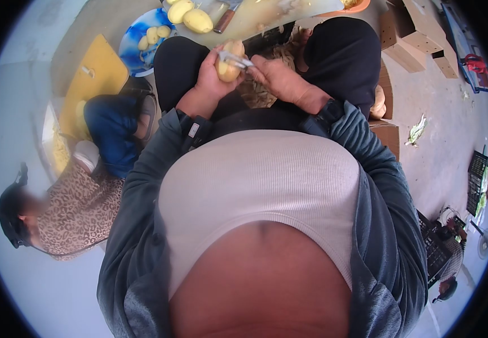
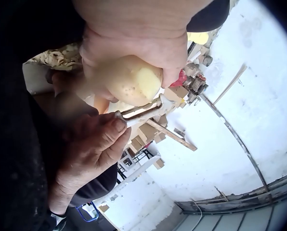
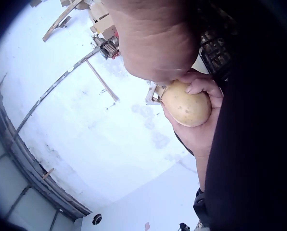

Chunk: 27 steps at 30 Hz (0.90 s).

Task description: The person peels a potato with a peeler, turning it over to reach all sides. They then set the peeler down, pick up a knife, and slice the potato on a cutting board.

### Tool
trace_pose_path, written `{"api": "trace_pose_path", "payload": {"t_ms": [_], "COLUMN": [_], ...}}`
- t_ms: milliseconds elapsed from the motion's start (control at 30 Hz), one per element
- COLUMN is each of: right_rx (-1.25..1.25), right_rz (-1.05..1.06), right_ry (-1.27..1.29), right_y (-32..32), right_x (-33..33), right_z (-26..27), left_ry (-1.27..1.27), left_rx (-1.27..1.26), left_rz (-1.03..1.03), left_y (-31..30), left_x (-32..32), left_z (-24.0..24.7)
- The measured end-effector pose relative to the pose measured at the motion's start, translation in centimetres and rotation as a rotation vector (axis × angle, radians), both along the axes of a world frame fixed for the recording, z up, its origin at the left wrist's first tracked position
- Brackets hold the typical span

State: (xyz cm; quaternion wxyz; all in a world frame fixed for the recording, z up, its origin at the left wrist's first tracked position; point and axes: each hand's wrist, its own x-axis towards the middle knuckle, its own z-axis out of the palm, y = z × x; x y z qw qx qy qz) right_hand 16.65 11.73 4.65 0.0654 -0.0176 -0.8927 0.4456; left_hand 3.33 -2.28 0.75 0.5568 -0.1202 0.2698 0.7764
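Observation:
Between the knees, my left hand [image 1: 207, 84] grips a potato [image 1: 230, 72], its fingers wrapped around the sides. In the left wrist view the potato [image 2: 126, 79] has a bare pale-yellow patch near one end, with tan skin elsewhere. My right hand [image 1: 283, 80] holds a peeler [image 1: 235, 59] by its handle, the thumb [image 2: 118, 124] lying along it. The peeler's head lies across the potato in the head view. From the right wrist, the potato's skin-covered side [image 3: 186, 107] shows in the left palm, and the peeler's head [image 3: 154, 92] is partly hidden behind the right hand.
Peeled potatoes [image 1: 198, 21] lie ahead by a brown-handled knife [image 1: 224, 21] on a pale board [image 1: 272, 14]. More sit in a blue-and-white basin [image 1: 134, 34]. Cardboard boxes [image 1: 404, 50] stand at right. Another person [image 1: 78, 211] sits at left near a yellow board [image 1: 94, 79].

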Motion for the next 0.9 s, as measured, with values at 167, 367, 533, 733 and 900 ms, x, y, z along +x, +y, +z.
{"api": "trace_pose_path", "payload": {"t_ms": [167, 367, 533, 733, 900], "right_rx": [0.022, -0.324, -0.350, -0.278, 0.033], "right_rz": [0.195, -0.086, -0.307, -0.282, -0.328], "right_ry": [-0.130, 0.140, -0.052, -0.174, -0.004], "right_y": [-0.3, 0.9, 0.1, 0.6, 1.1], "right_x": [0.0, -0.9, -1.5, -1.8, -1.5], "right_z": [0.2, -0.6, 0.4, 0.6, 0.2], "left_ry": [-0.061, -0.021, 0.211, 0.272, 0.153], "left_rx": [0.107, 0.009, -0.059, -0.091, 0.053], "left_rz": [0.000, 0.088, 0.004, 0.036, -0.020], "left_y": [0.5, 0.4, -0.3, 0.0, -0.8], "left_x": [-0.5, -0.3, 0.9, 0.6, -0.5], "left_z": [0.3, 1.2, 2.9, 2.4, 2.3]}}
